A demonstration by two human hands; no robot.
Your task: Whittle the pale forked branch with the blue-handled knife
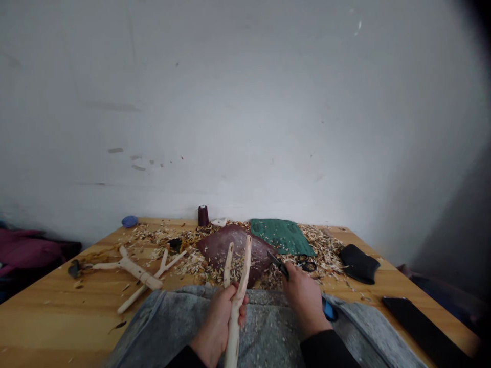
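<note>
The person wore a long-sleeved black top: the left sleeve [186, 358] and the right sleeve [326, 350] were plain and dark, ending at the wrists, with no marking that could be made out. The left hand [217, 327] and the right hand [305, 301] were bare. Over the lap spread a heathered grey fabric [264, 332], soft-looking like fleece or felt, with a darker band along its edges. Whether it was an apron or trousers could not be told. Just beside the right wrist showed a blue-and-black item [329, 309], too partly hidden to say whether it was worn.
</note>
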